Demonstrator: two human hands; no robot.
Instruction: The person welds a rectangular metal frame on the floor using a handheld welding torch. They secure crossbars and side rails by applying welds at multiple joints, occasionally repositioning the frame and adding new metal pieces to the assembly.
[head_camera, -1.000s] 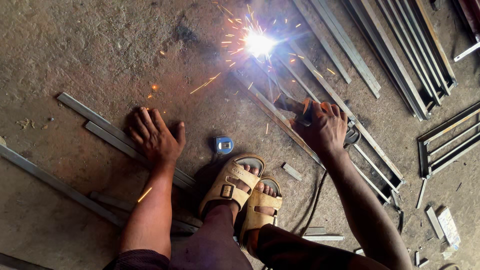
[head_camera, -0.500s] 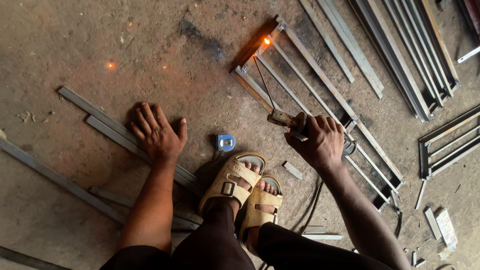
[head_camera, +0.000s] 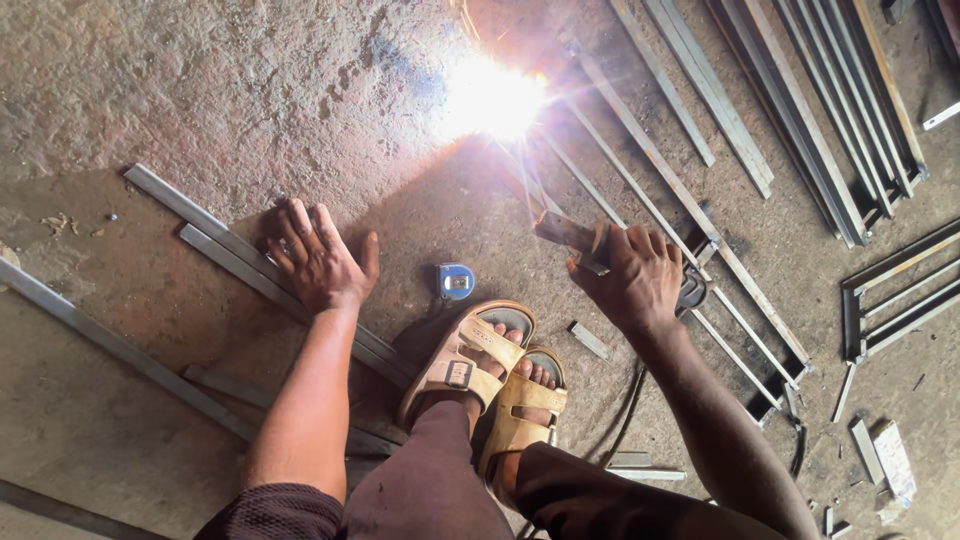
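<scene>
My right hand (head_camera: 637, 272) grips a welding electrode holder (head_camera: 570, 236) whose thin rod runs up to a blinding white arc (head_camera: 490, 98) at the top corner of a long metal frame (head_camera: 690, 215) lying on the floor. My left hand (head_camera: 318, 257) rests flat, fingers spread, on grey metal bars (head_camera: 215, 245) on the concrete. A small blue tape measure (head_camera: 456, 281) lies between my hands, just above my feet in tan sandals (head_camera: 480, 372).
Long steel sections (head_camera: 800, 110) are stacked at the upper right, and a second small frame (head_camera: 900, 295) lies at the right edge. More bars (head_camera: 110, 340) cross the floor at lower left. A short metal offcut (head_camera: 590, 341) and a cable (head_camera: 630, 420) lie near my feet.
The arc was bright a second ago, died to a small glow half a second ago, and now flares again at the frame's corner. My hands have barely shifted.
</scene>
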